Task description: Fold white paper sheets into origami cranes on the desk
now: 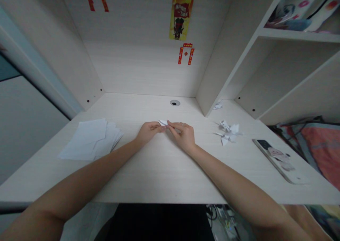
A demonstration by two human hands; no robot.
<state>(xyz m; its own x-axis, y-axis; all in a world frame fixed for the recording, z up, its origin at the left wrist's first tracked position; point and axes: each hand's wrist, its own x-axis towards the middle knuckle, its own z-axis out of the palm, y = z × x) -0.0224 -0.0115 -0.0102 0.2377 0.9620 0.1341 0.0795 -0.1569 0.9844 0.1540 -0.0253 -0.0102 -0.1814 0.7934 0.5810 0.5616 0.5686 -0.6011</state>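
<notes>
Between my two hands, above the middle of the desk, is a small folded piece of white paper (163,122). My left hand (149,132) pinches it from the left, fingers and thumb together. From the right, my right hand (183,133), with a ring on one finger, pinches its other edge. The fingers partly cover the paper, so its full shape is hidden. A stack of loose white paper sheets (90,138) lies left of my left hand. Several small folded white paper pieces (228,130) sit in a cluster to the right of my right hand.
A phone in a pale case (277,161) lies at the desk's right. A vertical divider panel (212,88) meets the desk right of centre. Behind my hands is a cable hole (174,102). More white paper (218,106) lies beside the divider; red fabric (318,145) borders the right edge.
</notes>
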